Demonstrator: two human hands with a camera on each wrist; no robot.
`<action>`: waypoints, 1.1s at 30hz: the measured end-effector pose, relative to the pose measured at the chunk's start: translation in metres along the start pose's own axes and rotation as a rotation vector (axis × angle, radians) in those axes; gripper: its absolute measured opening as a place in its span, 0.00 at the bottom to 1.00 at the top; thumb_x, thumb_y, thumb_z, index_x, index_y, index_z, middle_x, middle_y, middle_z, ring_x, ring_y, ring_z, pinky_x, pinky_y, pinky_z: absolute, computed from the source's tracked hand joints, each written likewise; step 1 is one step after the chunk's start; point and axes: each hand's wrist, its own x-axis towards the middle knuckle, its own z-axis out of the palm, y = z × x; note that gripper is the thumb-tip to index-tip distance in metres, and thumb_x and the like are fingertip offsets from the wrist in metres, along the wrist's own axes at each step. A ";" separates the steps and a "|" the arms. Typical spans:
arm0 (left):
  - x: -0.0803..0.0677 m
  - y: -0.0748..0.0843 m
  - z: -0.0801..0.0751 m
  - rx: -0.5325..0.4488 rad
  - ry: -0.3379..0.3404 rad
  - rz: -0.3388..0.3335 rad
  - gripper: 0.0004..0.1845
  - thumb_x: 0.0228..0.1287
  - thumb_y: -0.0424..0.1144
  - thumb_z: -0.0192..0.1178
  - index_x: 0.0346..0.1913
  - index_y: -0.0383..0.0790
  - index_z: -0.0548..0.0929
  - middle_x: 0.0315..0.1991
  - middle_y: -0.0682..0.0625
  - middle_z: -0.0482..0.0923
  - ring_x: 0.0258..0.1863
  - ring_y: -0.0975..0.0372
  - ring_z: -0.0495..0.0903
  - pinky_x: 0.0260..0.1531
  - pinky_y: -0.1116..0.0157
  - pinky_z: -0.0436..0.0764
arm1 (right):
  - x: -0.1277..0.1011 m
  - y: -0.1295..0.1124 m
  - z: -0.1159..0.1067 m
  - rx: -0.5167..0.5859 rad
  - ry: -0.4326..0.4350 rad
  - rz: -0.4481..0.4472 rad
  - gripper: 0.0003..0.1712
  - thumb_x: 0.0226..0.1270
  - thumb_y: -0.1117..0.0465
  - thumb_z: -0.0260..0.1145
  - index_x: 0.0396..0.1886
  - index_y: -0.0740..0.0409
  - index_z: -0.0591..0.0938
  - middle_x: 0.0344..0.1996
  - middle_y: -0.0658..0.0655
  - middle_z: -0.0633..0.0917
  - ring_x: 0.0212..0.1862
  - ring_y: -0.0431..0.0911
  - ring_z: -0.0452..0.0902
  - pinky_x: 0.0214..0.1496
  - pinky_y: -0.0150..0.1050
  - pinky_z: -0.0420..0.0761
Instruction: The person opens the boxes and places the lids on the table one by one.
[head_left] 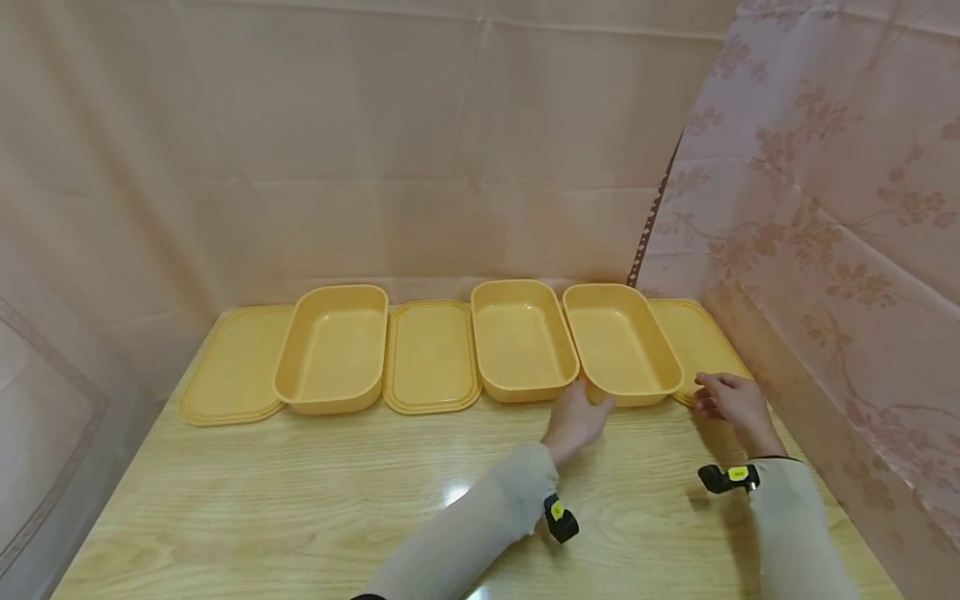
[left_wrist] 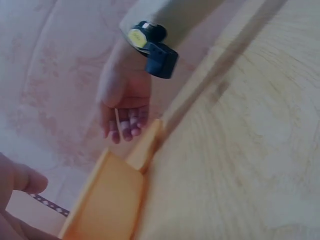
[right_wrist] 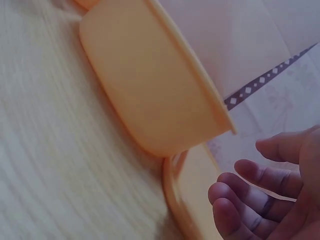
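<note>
Left hand at rightmost tub

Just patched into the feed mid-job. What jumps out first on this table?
A row of yellow-orange tubs and flat lids runs along the table's far edge, three tubs alternating with three lids. The left hand touches the near rim of the rightmost tub, and the right hand rests at the rightmost lid beside the floral curtain.
</note>
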 end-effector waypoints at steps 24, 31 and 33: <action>-0.008 0.019 -0.043 0.013 -0.060 0.188 0.34 0.70 0.52 0.54 0.72 0.36 0.64 0.66 0.41 0.73 0.63 0.53 0.75 0.63 0.56 0.75 | -0.010 -0.035 0.008 -0.207 0.089 -0.135 0.30 0.75 0.49 0.54 0.55 0.75 0.75 0.23 0.40 0.81 0.26 0.33 0.78 0.29 0.32 0.83; -0.007 0.025 -0.060 0.157 -0.073 0.225 0.31 0.72 0.53 0.52 0.71 0.39 0.67 0.68 0.43 0.70 0.67 0.51 0.70 0.66 0.54 0.71 | -0.012 -0.041 0.016 -0.301 0.146 -0.181 0.30 0.74 0.47 0.54 0.54 0.72 0.78 0.37 0.65 0.85 0.28 0.32 0.77 0.30 0.30 0.82; -0.007 0.026 -0.065 0.161 -0.054 0.229 0.32 0.71 0.54 0.52 0.71 0.39 0.67 0.68 0.43 0.70 0.67 0.50 0.70 0.66 0.54 0.71 | -0.012 -0.043 0.020 -0.306 0.155 -0.198 0.30 0.74 0.47 0.54 0.54 0.72 0.78 0.39 0.69 0.85 0.29 0.33 0.78 0.30 0.29 0.82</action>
